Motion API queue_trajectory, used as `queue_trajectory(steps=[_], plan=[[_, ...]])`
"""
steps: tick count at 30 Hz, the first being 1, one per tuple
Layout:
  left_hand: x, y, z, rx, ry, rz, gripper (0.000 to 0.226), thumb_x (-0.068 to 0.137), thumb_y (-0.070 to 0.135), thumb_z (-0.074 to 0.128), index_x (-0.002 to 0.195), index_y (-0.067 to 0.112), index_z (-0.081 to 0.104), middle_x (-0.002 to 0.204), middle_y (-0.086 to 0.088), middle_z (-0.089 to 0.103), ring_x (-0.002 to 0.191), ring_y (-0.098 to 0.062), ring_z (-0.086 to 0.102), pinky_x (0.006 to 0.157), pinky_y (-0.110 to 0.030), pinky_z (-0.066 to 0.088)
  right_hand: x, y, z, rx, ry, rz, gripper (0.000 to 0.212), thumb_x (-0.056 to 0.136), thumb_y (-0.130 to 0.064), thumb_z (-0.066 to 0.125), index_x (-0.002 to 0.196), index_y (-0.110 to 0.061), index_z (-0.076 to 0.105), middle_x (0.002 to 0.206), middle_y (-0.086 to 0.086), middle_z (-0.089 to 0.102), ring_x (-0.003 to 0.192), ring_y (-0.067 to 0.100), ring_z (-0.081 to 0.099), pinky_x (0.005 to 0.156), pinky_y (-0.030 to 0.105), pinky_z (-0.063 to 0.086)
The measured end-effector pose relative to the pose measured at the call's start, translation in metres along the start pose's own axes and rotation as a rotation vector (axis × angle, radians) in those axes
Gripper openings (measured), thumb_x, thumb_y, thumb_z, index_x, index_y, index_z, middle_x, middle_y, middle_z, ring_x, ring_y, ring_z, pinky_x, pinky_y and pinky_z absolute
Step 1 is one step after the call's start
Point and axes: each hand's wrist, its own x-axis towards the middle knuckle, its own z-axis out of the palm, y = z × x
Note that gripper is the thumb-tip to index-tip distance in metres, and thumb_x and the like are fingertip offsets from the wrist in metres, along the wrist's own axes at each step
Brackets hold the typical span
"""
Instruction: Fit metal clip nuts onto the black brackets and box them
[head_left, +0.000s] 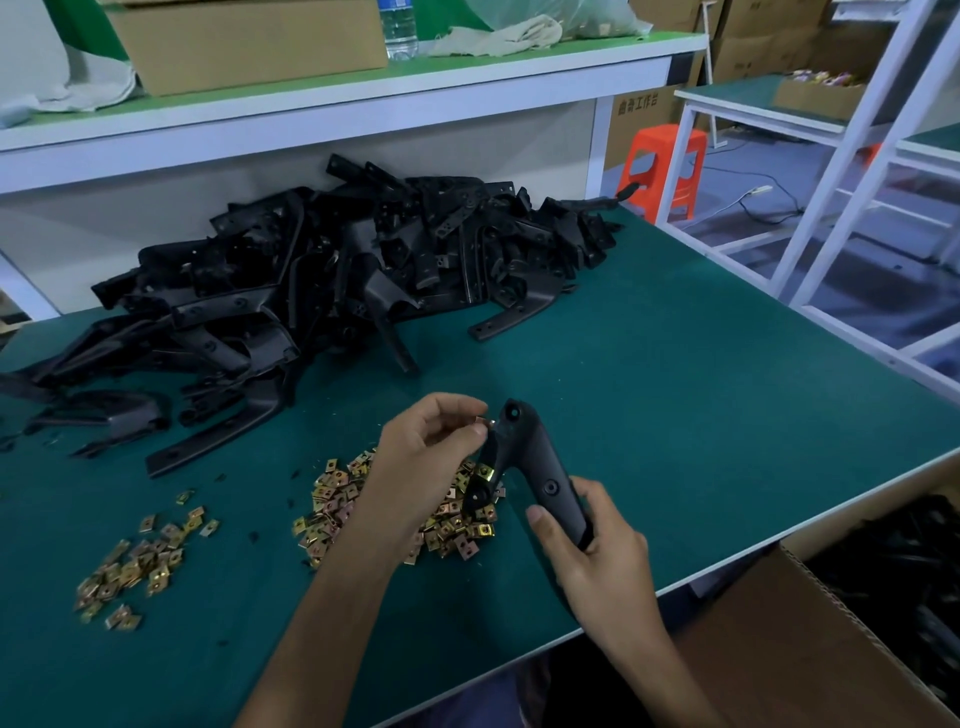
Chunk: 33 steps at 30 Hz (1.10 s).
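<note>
Between your left hand (426, 447) and right hand (592, 545) you have one curved black plastic bracket (524, 457). It carries one brass-coloured metal clip nut (485, 472), and a second clip nut (482, 422) is pinched at its top end. Loose clip nuts lie in two heaps, a larger heap (332, 499) and a smaller heap (130, 566), each too many to count. There is one pile of black brackets (337, 270), also uncountable. You also have one open brown cardboard box (810, 639) at your right, one shelf cardboard box (244, 47), one clear plastic water bottle (399, 26) and one orange plastic stool (665, 166).

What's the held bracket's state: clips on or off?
Partly fitted. The bracket in the right hand shows one clip nut on its lower arm; the left hand pinches another at its top, seating unclear.
</note>
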Motion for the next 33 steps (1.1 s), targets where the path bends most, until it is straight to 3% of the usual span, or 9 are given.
queue_trajectory(steps=[4,9,15,18,23,29,33], plan=[[0.000,0.002,0.001,-0.074,-0.005,-0.029,0.023,0.091,0.009,0.070,0.090,0.031,0.077,0.094,0.004,0.077,0.091,-0.008,0.070,0.076,-0.014,0.052,0.001,0.000,0.000,-0.017,-0.002,-0.023,0.019,0.089,-0.044,0.073,0.101,-0.045,0.059,0.064,0.003,0.057,0.045,0.002,0.042,0.043,0.020,0.036],[0.000,0.002,0.000,-0.112,-0.023,-0.057,0.020,0.092,0.007,0.069,0.092,0.026,0.078,0.094,0.001,0.077,0.087,-0.009,0.071,0.075,-0.017,0.053,0.001,0.000,0.001,0.012,0.004,-0.015,0.020,0.084,-0.055,0.067,0.101,-0.046,0.060,0.063,-0.003,0.057,0.046,0.002,0.044,0.043,0.016,0.035],[0.001,0.001,-0.002,-0.184,-0.037,-0.085,0.016,0.093,0.002,0.066,0.097,0.014,0.076,0.082,0.000,0.073,0.072,-0.007,0.065,0.065,-0.019,0.053,0.003,0.001,0.000,0.027,-0.008,-0.003,0.027,0.083,-0.060,0.065,0.104,-0.045,0.062,0.064,0.000,0.058,0.046,0.003,0.044,0.043,0.020,0.037],[0.001,0.001,-0.003,-0.181,-0.024,-0.087,0.015,0.093,0.001,0.066,0.098,0.012,0.074,0.082,-0.002,0.073,0.071,-0.009,0.065,0.063,-0.019,0.053,0.003,0.001,0.000,0.049,-0.013,0.015,0.029,0.082,-0.062,0.064,0.105,-0.044,0.062,0.064,0.005,0.059,0.047,0.016,0.049,0.043,0.023,0.038],[0.004,-0.001,-0.004,-0.146,-0.036,-0.066,0.020,0.092,0.004,0.068,0.090,0.021,0.078,0.083,-0.003,0.075,0.072,-0.009,0.066,0.065,-0.018,0.053,0.003,-0.001,-0.001,0.044,-0.037,0.011,0.025,0.084,-0.059,0.066,0.104,-0.046,0.062,0.063,0.003,0.059,0.047,0.007,0.046,0.044,0.023,0.038],[0.007,-0.002,-0.011,0.007,-0.027,-0.039,0.021,0.088,0.008,0.074,0.089,0.029,0.077,0.081,-0.001,0.074,0.071,-0.010,0.066,0.070,-0.022,0.055,0.004,-0.001,-0.002,0.007,-0.090,-0.006,0.023,0.092,-0.038,0.075,0.108,-0.047,0.061,0.065,-0.006,0.061,0.050,0.003,0.046,0.048,0.018,0.038],[0.008,0.006,-0.018,0.078,-0.119,-0.053,0.021,0.079,0.018,0.076,0.093,0.033,0.074,0.074,0.000,0.069,0.065,-0.009,0.059,0.064,-0.021,0.051,0.006,0.000,0.000,-0.032,-0.092,-0.014,0.022,0.091,-0.039,0.076,0.109,-0.041,0.064,0.071,-0.012,0.064,0.056,0.004,0.053,0.052,0.017,0.040]])
